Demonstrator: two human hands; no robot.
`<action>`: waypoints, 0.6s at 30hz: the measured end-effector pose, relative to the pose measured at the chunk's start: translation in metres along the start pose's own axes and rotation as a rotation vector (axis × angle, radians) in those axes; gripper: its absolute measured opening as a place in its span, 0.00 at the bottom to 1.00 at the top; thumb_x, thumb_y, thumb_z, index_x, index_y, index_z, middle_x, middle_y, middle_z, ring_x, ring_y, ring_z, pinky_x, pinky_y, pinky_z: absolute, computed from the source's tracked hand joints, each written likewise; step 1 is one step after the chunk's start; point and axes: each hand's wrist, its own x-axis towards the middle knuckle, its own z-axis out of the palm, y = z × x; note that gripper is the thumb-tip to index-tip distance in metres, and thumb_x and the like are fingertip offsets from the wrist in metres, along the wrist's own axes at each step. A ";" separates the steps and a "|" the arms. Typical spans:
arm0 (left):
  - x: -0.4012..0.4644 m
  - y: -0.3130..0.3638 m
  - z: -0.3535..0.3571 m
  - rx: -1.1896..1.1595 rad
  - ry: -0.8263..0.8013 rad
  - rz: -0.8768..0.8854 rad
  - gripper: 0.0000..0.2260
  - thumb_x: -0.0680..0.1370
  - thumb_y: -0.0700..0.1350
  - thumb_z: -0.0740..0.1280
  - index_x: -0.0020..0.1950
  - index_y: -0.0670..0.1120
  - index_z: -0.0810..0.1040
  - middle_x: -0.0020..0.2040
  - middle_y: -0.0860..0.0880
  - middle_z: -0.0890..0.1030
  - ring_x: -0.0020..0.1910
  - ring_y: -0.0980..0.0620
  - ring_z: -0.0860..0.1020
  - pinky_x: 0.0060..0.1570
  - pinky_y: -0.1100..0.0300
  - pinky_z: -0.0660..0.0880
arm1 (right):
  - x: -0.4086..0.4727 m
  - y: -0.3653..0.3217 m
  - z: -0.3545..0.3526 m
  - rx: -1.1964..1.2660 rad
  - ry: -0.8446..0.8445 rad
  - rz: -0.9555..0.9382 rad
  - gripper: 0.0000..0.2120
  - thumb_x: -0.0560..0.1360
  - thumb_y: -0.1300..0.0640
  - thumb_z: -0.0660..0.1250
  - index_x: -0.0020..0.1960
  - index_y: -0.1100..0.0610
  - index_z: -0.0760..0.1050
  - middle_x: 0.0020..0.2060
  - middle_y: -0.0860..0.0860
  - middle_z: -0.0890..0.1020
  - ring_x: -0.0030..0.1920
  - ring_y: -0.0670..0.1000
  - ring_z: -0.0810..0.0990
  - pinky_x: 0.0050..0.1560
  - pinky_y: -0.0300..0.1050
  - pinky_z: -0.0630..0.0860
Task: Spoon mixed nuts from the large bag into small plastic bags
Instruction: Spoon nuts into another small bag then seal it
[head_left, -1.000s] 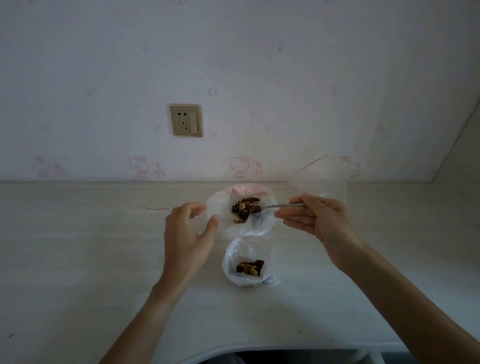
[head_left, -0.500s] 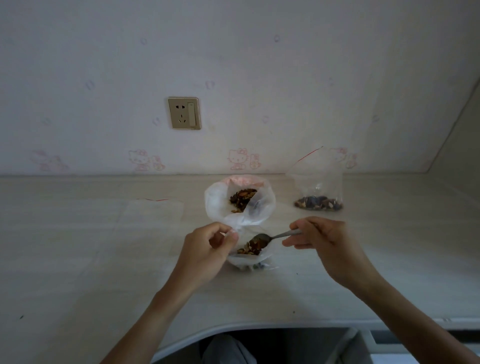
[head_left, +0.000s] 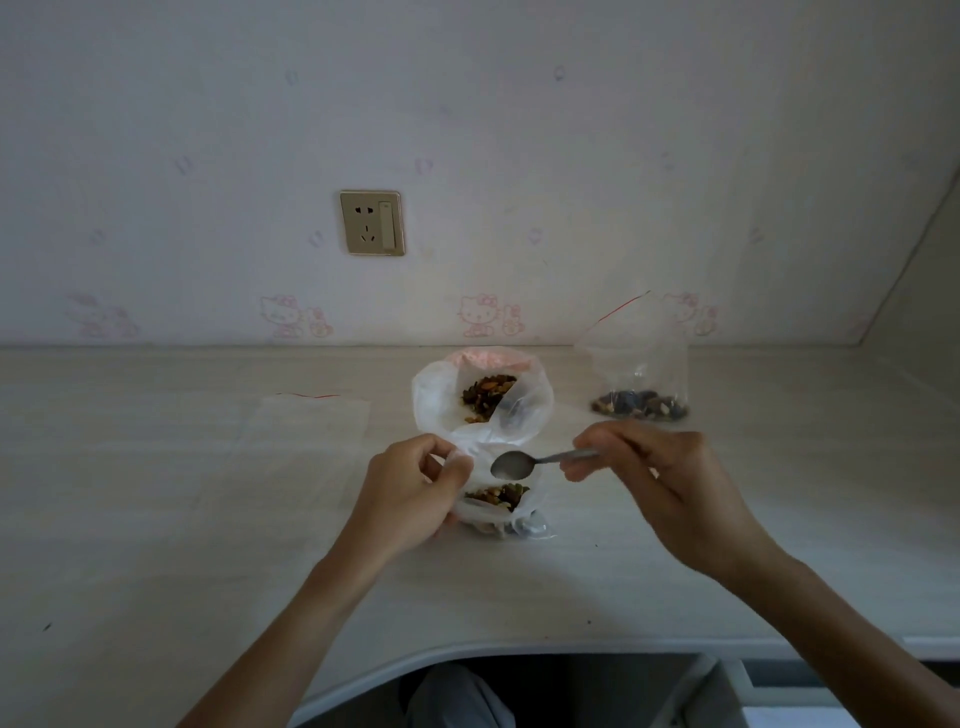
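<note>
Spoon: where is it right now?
In the head view the spoon is centre frame, pinched by the right hand, its empty bowl over the small bag held by the left hand, just in front of the large bag.

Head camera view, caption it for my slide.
Right hand holds empty spoon over small bag gripped by left hand.

No readable text, brand, label or number anywhere. Only markings: faint pink cartoon cat prints on wallpaper, no lettering legible. Wall socket plain, bags unlabelled as far as visible.
</note>
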 end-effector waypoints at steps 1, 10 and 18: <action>0.000 -0.001 -0.001 0.029 0.008 0.014 0.06 0.79 0.54 0.71 0.45 0.54 0.82 0.36 0.55 0.84 0.30 0.54 0.83 0.35 0.54 0.83 | 0.002 0.002 0.002 0.104 0.035 0.076 0.16 0.83 0.49 0.59 0.54 0.57 0.83 0.43 0.45 0.89 0.44 0.51 0.88 0.50 0.51 0.84; 0.024 -0.010 -0.018 0.107 0.205 -0.007 0.15 0.78 0.66 0.66 0.46 0.55 0.78 0.41 0.55 0.83 0.39 0.56 0.83 0.38 0.61 0.73 | 0.041 0.025 0.017 0.769 0.158 0.577 0.17 0.86 0.53 0.59 0.56 0.65 0.80 0.46 0.64 0.87 0.50 0.62 0.88 0.53 0.54 0.85; 0.071 -0.006 -0.011 0.110 0.238 -0.123 0.33 0.74 0.70 0.68 0.68 0.48 0.69 0.55 0.54 0.77 0.52 0.53 0.79 0.49 0.55 0.75 | 0.074 0.034 0.049 0.639 0.174 0.654 0.18 0.86 0.51 0.59 0.53 0.63 0.81 0.43 0.57 0.89 0.47 0.55 0.88 0.48 0.45 0.85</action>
